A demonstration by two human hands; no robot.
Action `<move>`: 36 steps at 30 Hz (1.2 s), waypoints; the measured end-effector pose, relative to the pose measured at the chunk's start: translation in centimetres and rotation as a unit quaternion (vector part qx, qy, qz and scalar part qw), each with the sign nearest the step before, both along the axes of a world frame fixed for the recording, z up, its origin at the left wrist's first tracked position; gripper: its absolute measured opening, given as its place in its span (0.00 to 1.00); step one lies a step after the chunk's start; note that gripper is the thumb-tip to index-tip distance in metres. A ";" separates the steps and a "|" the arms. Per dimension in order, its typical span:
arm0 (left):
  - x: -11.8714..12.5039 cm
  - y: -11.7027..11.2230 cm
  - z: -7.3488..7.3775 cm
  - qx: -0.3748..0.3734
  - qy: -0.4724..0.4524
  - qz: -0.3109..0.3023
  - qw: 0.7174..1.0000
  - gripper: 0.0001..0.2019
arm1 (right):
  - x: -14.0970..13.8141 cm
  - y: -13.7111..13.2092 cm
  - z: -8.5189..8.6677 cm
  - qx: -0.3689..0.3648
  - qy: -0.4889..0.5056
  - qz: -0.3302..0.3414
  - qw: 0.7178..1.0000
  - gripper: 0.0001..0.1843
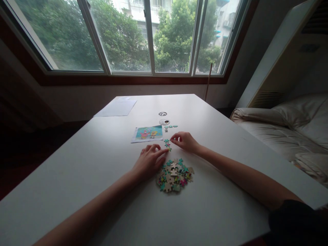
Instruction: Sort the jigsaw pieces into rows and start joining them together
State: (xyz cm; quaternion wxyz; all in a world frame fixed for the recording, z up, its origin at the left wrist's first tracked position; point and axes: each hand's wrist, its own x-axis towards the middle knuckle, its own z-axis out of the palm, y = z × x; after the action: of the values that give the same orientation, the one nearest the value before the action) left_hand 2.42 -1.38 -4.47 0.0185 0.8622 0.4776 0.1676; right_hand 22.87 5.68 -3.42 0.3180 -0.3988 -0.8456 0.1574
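Observation:
My left hand [148, 160] lies on the white table [102, 177], fingers stretched toward a few small teal puzzle pieces [167, 144] between my hands. My right hand [185, 140] rests just right of those pieces, its fingertips pinched together on one of them. A loose pile of puzzle pieces [175, 175], some face down and beige, sits just near of both hands. A colourful cartoon reference picture [148, 133] lies flat beyond my left hand. A short row of joined teal pieces [170, 127] sits right of the picture.
A white sheet of paper [116, 107] lies at the table's far left. Two small round objects [164, 121] sit past the picture. A thin stick [208, 82] leans by the window. A cushioned sofa [282, 126] stands to the right.

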 end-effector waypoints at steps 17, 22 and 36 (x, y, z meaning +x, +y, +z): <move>-0.3 0.1 0.6 -0.032 -0.050 0.003 0.998 0.13 | 6.8 -5.3 1.7 -0.120 -0.047 0.128 0.983 0.11; -0.4 -0.7 1.1 -0.066 -0.032 -0.032 0.997 0.15 | 6.5 -6.4 1.6 -0.127 -0.101 0.181 0.970 0.17; 1.5 -4.0 1.9 -0.162 0.022 -0.170 0.972 0.23 | 5.4 -8.4 1.2 -0.049 -0.147 0.209 0.966 0.17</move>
State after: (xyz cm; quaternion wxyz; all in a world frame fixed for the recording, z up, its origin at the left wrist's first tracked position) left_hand 3.88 -5.43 -2.57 0.1756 0.9199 0.3449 0.0628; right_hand 28.23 -2.70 -2.27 0.1305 -0.2469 -0.9390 0.2010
